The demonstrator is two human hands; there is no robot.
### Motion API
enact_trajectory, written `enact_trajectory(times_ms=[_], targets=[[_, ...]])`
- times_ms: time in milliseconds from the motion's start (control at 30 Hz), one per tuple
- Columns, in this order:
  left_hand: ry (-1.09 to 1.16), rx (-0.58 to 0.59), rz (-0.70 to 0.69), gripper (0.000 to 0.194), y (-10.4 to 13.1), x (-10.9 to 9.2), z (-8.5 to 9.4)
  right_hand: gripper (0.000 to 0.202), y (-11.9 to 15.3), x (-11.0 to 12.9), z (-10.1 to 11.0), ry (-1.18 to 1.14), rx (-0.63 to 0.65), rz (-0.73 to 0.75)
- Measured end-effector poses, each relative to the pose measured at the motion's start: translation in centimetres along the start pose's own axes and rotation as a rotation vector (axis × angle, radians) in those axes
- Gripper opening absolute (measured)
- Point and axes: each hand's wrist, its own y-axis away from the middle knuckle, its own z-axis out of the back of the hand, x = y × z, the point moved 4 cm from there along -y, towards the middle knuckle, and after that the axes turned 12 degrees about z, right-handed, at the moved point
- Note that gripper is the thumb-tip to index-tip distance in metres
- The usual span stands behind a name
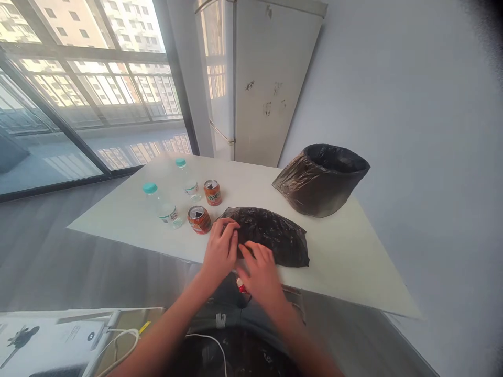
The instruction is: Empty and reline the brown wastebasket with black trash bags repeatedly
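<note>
A black plastic garbage bag [271, 233] lies flattened and crinkled near the front edge of the white table. At its left end, my left hand [222, 246] is closed with curled fingers on the plastic. My right hand [261, 269], slightly blurred, has its bent fingers on the bag's near edge, close to the left hand. Just left of my left hand stands an orange drink can [199, 220], its top opened. Behind that is a second orange can [212, 192]. The exact pinch of the fingers is partly hidden.
Two clear bottles with teal caps, one nearer [163, 207] and one farther [187, 180], stand at left. An opened dark garbage bag [322, 188] stands upright at back right. Beyond the white table [338, 267] are a fridge [271, 78] and wall. A white cable [126, 335] lies lower left.
</note>
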Motion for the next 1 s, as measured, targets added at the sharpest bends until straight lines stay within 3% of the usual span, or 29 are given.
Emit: enact_trajectory(times_ms=[100,200,367,500,567,667,733,800,833,900,967,1000], targets=[[0.042,-0.012,0.017,0.022,0.8,0.4,0.9,0.065,-0.8,1.3,-3.6,-0.005,0.102,-0.025],[0.027,0.018,0.041,0.02,1.2,0.9,1.4,0.064,-1.3,1.5,-4.8,-0.043,0.159,0.036],[0.031,0.042,0.065,0.027,2.0,1.9,2.3,0.036,1.1,0.7,-3.2,-0.155,0.142,0.238],[0.036,0.083,-0.004,0.045,1.9,2.8,3.0,0.041,4.8,-1.2,-0.8,-0.247,-0.002,0.273],[0.031,0.187,-0.069,0.056,1.4,3.2,2.9,0.04,6.4,-2.5,0.8,-0.361,-0.116,0.158],[0.102,0.415,-0.089,0.067,0.4,3.7,2.4,0.029,8.0,-4.9,3.1,-0.52,-0.286,-0.279],[0.187,0.552,-0.029,0.064,-0.2,3.9,1.7,0.03,8.6,-6.2,4.5,-0.594,-0.421,-0.585],[0.263,0.681,0.007,0.055,-0.5,3.6,0.4,0.036,8.5,-7.2,5.5,-0.681,-0.56,-0.779],[0.284,0.74,-0.004,0.056,-0.5,3.2,-0.5,0.039,8.3,-7.6,5.9,-0.729,-0.611,-0.836],[0.276,0.805,-0.077,0.08,-0.4,2.3,-2.5,0.042,7.7,-8.6,6.4,-0.806,-0.682,-0.897],[0.221,0.777,-0.143,0.11,-0.3,1.3,-4.7,0.045,7.3,-9.6,6.7,-0.841,-0.715,-0.914],[0.206,0.727,-0.145,0.113,-0.4,0.9,-5.9,0.046,7.1,-10.1,6.7,-0.846,-0.715,-0.915]])
